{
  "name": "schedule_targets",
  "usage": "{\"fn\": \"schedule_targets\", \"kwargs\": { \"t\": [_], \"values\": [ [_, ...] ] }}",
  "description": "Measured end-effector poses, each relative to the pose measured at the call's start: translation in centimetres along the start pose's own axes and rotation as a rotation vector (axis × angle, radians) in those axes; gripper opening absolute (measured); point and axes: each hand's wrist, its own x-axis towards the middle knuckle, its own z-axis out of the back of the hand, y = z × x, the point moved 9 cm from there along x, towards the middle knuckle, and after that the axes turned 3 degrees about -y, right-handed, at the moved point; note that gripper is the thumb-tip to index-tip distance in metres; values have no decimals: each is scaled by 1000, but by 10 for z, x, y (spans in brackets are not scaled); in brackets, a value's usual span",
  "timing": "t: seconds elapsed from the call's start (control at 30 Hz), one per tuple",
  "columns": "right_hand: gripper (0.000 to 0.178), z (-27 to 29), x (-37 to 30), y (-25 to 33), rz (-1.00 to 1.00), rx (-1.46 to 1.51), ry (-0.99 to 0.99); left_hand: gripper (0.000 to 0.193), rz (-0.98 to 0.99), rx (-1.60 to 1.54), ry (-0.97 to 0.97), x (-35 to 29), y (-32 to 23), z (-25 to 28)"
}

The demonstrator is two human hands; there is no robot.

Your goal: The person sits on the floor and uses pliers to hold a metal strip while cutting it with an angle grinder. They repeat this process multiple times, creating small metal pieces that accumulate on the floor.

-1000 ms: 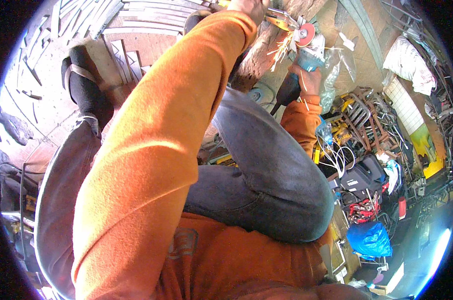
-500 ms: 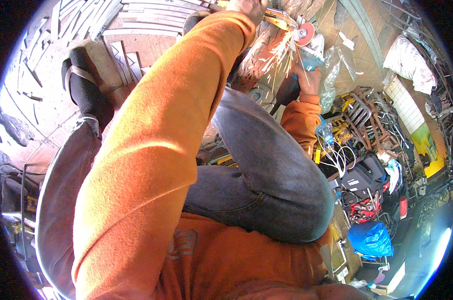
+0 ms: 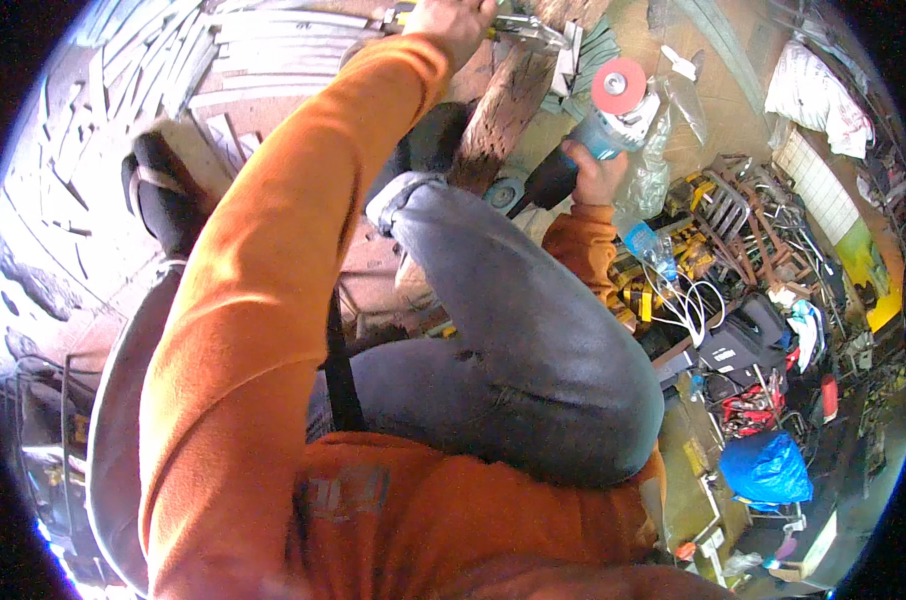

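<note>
"What fills most of your view?"

"My orange top (image 3: 463,505), with a grey print on the chest too blurred to read, then my grey jeans (image 3: 533,330)."

"And beyond your knee?"

"A rough wooden block (image 3: 508,110) on the floor, and the grinder (image 3: 595,140), teal and black, just to the right of the block. Its red disc (image 3: 629,92) faces up at me, apart from the block."

"Any writing further off?"

"A blue bag (image 3: 768,468) lies to the right, and near it a black case (image 3: 738,345) carries pale lettering, too small here to make out."

"Your hands?"

"My right hand (image 3: 599,178) is wrapped around the grinder's body. My left hand (image 3: 453,25), at the upper edge, is curled round a pliers-like tool (image 3: 521,28). At that tool's far end sits a small metal piece (image 3: 567,60), near the disc but not touching it."
</note>
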Motion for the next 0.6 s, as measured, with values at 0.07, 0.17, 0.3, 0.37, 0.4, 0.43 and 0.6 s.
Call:
{"fn": "schedule_targets", "kwargs": {
  "t": [0.07,0.17,0.3,0.37,0.4,0.43,0.6],
  "values": [
    [27,-5,-2,-4,-26,58,-6,33,-65,67,21,-4,3,-8],
    [34,-8,-19,-16,-151,99,-57,33,-98,35,41,-16,7,-17],
    [36,-10,-29,-6,-46,93,-35,29,-8,43,191,-26,12,-23],
    [34,-11,-28,-15,-97,32,-11,29,-83,-50,-68,-31,1,11],
    [33,-12,-29,-20,-115,-1,12,29,-94,-36,-72,-33,-2,17],
    [31,-10,-30,-25,-116,-25,-15,29,-100,-35,-48,-34,-3,19],
    [31,-9,-39,-57,-236,90,-55,24,-67,-12,156,-26,3,13]
  ]
}}
